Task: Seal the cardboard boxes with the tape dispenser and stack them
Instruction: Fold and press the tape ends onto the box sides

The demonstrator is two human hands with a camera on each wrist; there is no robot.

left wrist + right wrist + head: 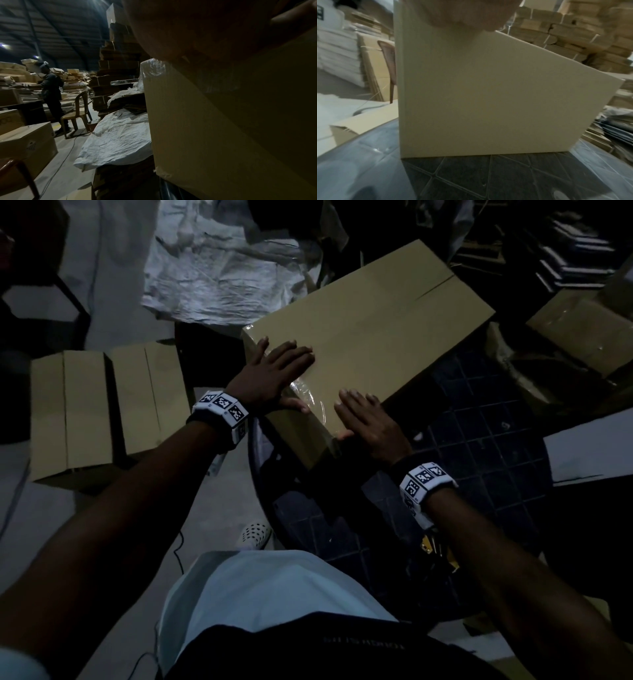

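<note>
Both flat hands on box

Tan cardboard box on a dark, diamond-patterned table.

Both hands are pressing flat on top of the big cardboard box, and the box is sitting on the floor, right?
Not quite. Both the left hand and the right hand do press flat on the cardboard box, but the box sits on a dark table, not the floor. The head view shows this.

L hand flat, fingers spread, R hand flat, palms down
</note>
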